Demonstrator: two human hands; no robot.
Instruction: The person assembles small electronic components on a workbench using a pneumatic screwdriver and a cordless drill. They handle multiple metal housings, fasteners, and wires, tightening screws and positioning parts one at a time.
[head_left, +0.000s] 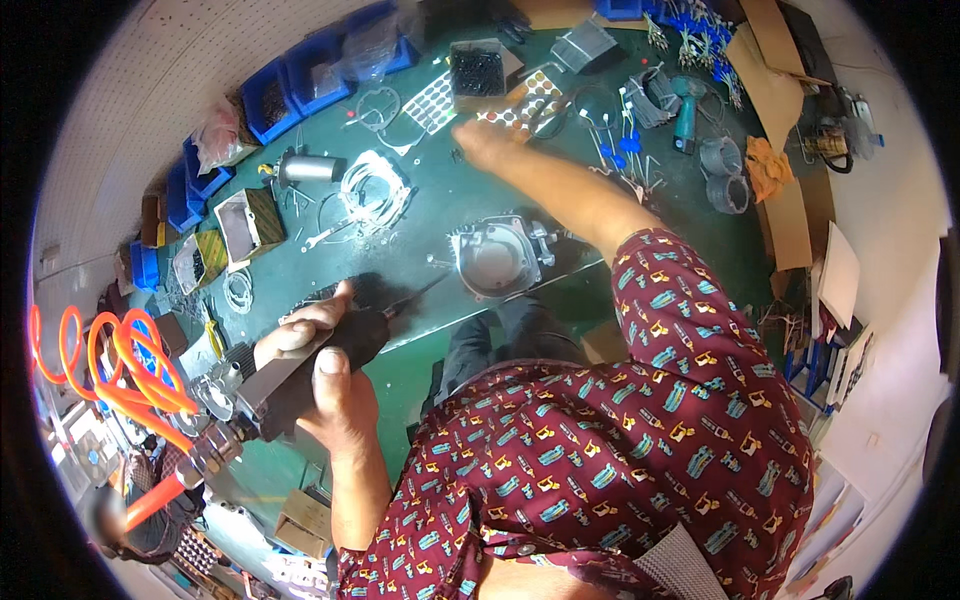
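One pneumatic screwdriver (300, 375) in left hand (325, 385), fingers clamped, bit toward housing (497, 258); right hand (485, 140) fingers unclear.

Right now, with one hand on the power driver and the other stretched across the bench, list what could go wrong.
1. The left hand alone grips the air screwdriver; its bit points toward the metal housing and could slip or scratch it.
2. The right hand reaches far over loose screws, toward the box of black parts; the forearm could sweep small pieces off the green table.
3. The orange coiled hose may tug the tool.
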